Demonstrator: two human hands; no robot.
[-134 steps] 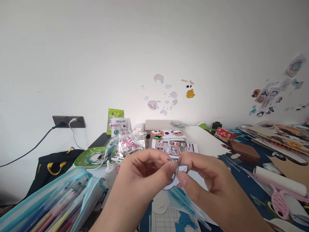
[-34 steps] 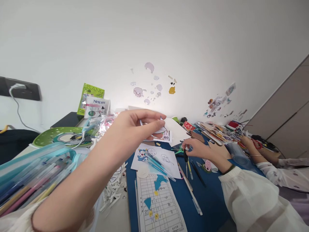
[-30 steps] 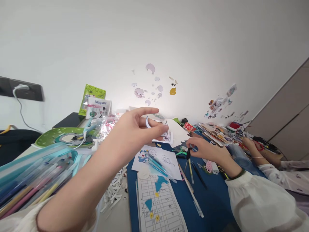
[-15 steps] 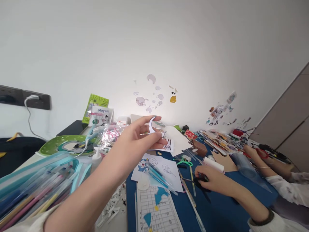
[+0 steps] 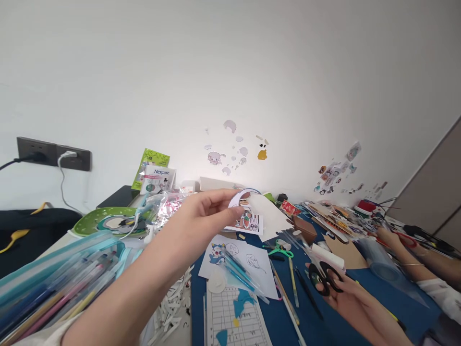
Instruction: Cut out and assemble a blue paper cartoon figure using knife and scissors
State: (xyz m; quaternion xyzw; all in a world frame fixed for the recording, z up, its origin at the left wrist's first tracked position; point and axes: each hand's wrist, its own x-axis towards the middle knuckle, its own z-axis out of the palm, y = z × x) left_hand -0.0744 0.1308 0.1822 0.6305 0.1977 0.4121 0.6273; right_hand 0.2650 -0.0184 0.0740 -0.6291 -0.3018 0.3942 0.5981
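My left hand [image 5: 198,221] pinches a thin, crescent-shaped white paper cutout [image 5: 235,201] between thumb and fingers, raised above the desk. Just beyond it in view is a small printed card [image 5: 254,224] with a cartoon rabbit, partly hidden by my fingers. Over on the right, my right hand [image 5: 355,299] has its fingers in the black handle loops of a pair of scissors [image 5: 327,278], blades pointing up and left. Between the hands lies a drawing sheet [image 5: 264,264] with cartoon figures and several blue pens [image 5: 239,274] on top.
Blue cutouts rest on a gridded sheet [image 5: 248,331] near the front. Green-handled scissors [image 5: 281,249] lie mid-desk. A pencil case [image 5: 97,245] full of pens stands at left beside white paper scraps [image 5: 173,307]. Another person's hand [image 5: 391,240] is at the far right.
My right hand has lifted and turned the scissors, so the blades now point away and upward. The crescent cutout has been tilted in my left hand. The view has shifted slightly.
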